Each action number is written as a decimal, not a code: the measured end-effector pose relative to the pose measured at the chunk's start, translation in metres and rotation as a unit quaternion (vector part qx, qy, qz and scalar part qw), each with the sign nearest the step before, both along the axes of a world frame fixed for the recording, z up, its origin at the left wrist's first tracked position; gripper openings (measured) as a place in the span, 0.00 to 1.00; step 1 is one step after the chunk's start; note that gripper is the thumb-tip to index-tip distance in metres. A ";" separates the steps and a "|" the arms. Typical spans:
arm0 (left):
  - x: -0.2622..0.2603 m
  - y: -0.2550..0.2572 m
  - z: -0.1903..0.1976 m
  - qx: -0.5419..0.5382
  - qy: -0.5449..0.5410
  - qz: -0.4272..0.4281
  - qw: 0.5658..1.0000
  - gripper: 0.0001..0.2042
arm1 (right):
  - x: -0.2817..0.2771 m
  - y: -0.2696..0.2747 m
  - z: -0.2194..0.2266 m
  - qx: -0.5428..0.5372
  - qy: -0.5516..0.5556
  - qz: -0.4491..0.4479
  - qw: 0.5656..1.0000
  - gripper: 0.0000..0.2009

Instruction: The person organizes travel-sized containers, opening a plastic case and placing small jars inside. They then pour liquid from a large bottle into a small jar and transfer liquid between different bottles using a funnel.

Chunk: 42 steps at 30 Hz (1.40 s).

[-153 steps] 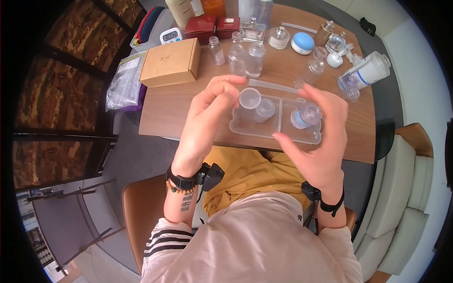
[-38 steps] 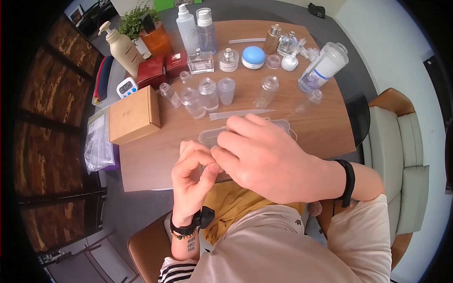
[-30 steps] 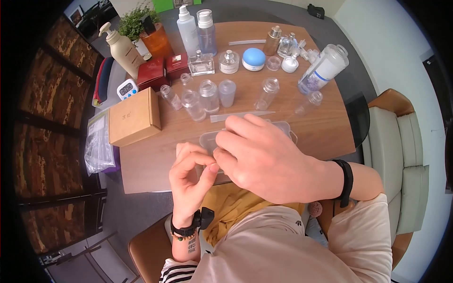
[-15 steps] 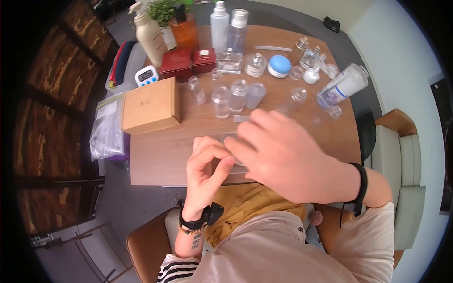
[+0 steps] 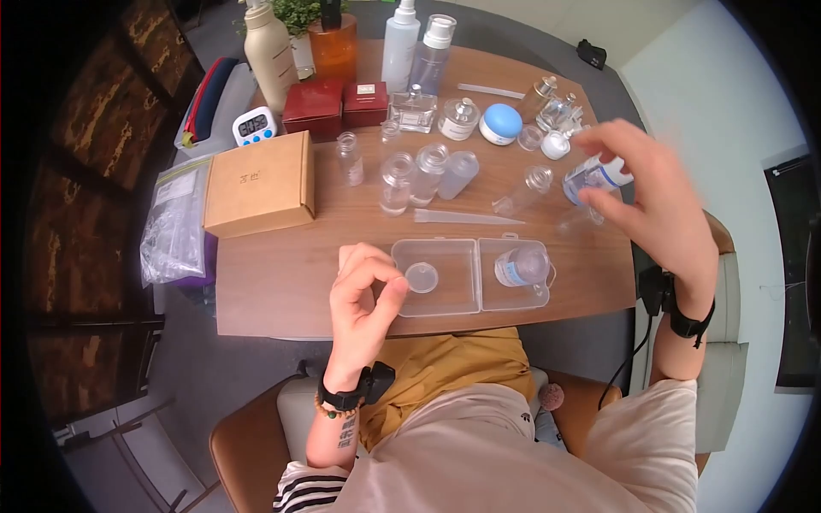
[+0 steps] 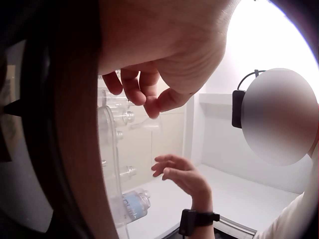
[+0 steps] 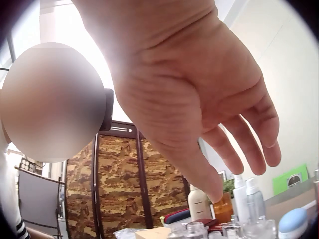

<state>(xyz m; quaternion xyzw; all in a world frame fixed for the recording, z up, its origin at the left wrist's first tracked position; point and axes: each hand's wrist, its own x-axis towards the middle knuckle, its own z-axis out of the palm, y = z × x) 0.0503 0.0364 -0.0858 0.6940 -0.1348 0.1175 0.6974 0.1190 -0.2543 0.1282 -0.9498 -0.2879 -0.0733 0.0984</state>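
Wooden table point(image 5: 274, 282) under both hands point(image 5: 363, 308) point(image 5: 657, 195), between patterned screen point(image 7: 117, 179) and pale sofa point(image 5: 742, 385)

Left hand point(image 5: 363, 299) pinches a clear round piece point(image 5: 422, 278) over the left compartment of a clear case point(image 5: 477, 278); blue-labelled bottle point(image 5: 518, 267) occupies the right. Right hand point(image 5: 663, 188), thumb and fingers apart, partly covers a large bottle point(image 5: 587, 178).

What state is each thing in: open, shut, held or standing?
Left hand: pinching
Right hand: raised, holding nothing
Clear funnel-like piece: pinched in left hand
Plastic case: open
Labelled bottle: standing inside case
Cardboard box: shut
Blue-lidded jar: lid on
Timer: display showing digits
Leftmost clear bottle: uncapped
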 end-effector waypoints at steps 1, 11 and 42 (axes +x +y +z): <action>0.000 0.000 -0.001 0.000 0.001 -0.004 1.000 0.04 | -0.002 -0.015 -0.011 0.004 0.004 -0.028 1.000 0.20; -0.002 0.000 -0.009 -0.005 0.008 0.012 1.000 0.07 | -0.027 -0.051 -0.059 -0.010 0.039 -0.159 0.986 0.28; -0.002 -0.001 -0.011 -0.004 0.011 0.016 1.000 0.07 | 0.115 -0.014 -0.083 -0.040 0.143 0.005 0.989 0.24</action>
